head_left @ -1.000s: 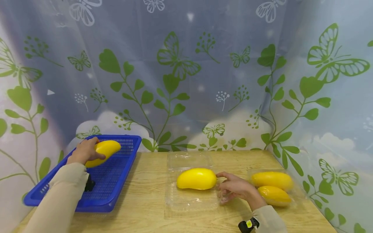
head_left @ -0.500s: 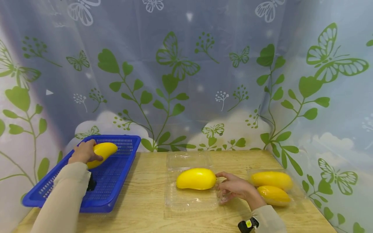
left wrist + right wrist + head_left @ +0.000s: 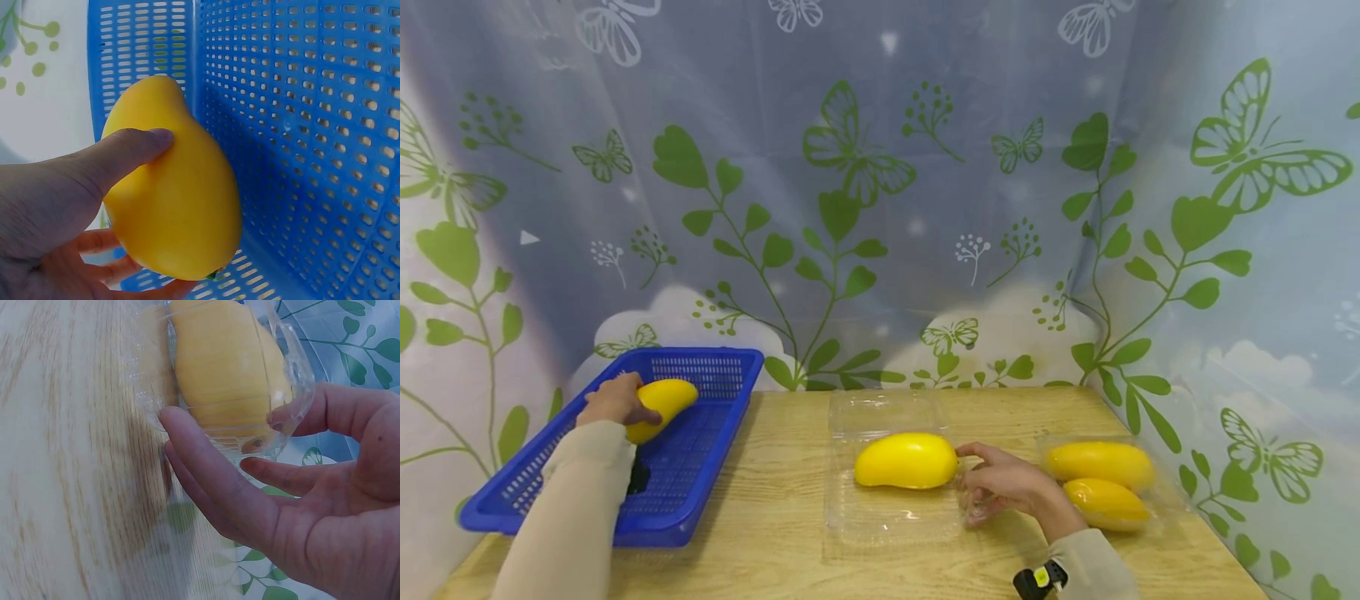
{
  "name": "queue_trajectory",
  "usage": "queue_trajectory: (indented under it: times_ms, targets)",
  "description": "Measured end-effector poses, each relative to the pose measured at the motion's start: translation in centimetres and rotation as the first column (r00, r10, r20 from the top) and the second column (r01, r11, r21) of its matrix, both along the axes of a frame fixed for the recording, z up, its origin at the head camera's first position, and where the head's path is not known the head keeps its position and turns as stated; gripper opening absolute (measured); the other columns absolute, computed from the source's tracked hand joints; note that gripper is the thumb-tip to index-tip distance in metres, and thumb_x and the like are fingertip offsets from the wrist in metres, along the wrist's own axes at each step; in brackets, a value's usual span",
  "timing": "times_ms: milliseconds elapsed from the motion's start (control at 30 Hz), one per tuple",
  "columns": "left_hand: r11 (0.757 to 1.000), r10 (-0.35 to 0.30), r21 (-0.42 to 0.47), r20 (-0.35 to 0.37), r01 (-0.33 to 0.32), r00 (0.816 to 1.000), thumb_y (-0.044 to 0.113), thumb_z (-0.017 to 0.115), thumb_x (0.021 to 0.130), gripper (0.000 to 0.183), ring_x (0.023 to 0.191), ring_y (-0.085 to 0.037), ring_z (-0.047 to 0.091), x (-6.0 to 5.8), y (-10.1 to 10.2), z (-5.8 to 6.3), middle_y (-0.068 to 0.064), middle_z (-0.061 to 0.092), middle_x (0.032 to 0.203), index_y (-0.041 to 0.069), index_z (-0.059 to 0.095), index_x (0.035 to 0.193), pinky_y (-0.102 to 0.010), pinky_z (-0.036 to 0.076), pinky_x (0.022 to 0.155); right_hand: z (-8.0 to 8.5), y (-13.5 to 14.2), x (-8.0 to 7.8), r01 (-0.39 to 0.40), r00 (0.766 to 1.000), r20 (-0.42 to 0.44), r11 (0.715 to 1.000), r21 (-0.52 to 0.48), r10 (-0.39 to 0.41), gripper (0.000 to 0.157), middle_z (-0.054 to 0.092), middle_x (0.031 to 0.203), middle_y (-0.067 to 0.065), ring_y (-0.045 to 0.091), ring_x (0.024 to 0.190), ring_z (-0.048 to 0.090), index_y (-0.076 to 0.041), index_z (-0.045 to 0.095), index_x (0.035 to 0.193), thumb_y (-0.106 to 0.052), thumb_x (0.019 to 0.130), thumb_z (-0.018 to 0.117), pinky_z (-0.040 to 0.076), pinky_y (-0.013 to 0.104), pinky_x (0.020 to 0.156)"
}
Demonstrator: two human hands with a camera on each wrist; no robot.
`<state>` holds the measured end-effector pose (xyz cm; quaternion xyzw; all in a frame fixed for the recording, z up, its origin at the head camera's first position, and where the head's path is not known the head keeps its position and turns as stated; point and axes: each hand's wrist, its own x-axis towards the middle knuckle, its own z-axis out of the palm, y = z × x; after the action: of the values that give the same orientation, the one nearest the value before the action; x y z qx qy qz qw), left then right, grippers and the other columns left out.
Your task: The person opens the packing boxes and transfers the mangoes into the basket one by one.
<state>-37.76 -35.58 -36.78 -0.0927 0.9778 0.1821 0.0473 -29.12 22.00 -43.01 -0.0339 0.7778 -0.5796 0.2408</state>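
My left hand [image 3: 617,402] grips a yellow mango [image 3: 662,410] low inside the blue plastic basket [image 3: 715,475]. In the left wrist view the thumb lies across the mango, with other fingers around its lower side; a small green stem end shows. A second mango [image 3: 906,461] lies in an open clear plastic clamshell box [image 3: 887,521] on the table. My right hand [image 3: 1007,483] holds the right side of that box. In the right wrist view its fingers [image 3: 300,419] curl at the box rim, close to the mango's end.
At the right, two more mangoes [image 3: 1101,465] sit in another clear plastic box [image 3: 1165,500]. All stands on a wooden table [image 3: 782,500], backed by a butterfly-and-leaf patterned curtain [image 3: 880,250]. A black device [image 3: 1037,579] is strapped to the right wrist.
My left hand has lowered the mango further into the blue basket, moving it slightly down and left in the head view. The right hand and the clamshell box have stayed in place.
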Motion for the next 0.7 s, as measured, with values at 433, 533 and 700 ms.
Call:
queue_trajectory:
  times_ms: [433,533,700]
  targets:
    - [0.999,0.02,0.025,0.021,-0.021,1.0,0.024,0.078,0.089,0.073,0.104,-0.054,0.05,1.2,0.2,-0.3,-0.041,0.051,0.126,-0.017,0.041,0.137,-0.065,0.051,0.091,0.2,0.1,-0.1,-0.003,1.0,0.006,1.0,-0.012,0.003,0.066,0.057,0.127,0.029,0.011,0.064,0.049,0.002,0.027,0.157,-0.003,0.097,0.053,0.066,0.045,0.076]
    - [0.999,0.022,0.025,0.019,-0.022,1.0,0.024,0.078,0.089,0.073,0.105,-0.054,0.05,1.1,0.2,-0.4,-0.041,0.051,0.126,-0.017,0.042,0.137,-0.065,0.051,0.091,0.2,0.1,-0.1,-0.004,1.0,0.004,1.0,-0.012,0.005,0.066,0.057,0.127,0.029,0.011,0.064,0.049,0.002,0.027,0.157,-0.003,0.096,0.053,0.066,0.045,0.076]
    - [0.999,0.025,0.034,0.024,-0.025,0.999,0.023,0.079,0.088,0.071,0.103,-0.052,0.05,0.6,0.1,-0.7,-0.04,0.053,0.124,-0.017,0.044,0.134,-0.064,0.051,0.091,0.1,0.1,-0.1,-0.008,1.0,0.01,1.0,-0.018,0.008,0.066,0.057,0.126,0.028,0.012,0.066,0.05,0.002,0.027,0.157,-0.003,0.096,0.053,0.066,0.045,0.076]
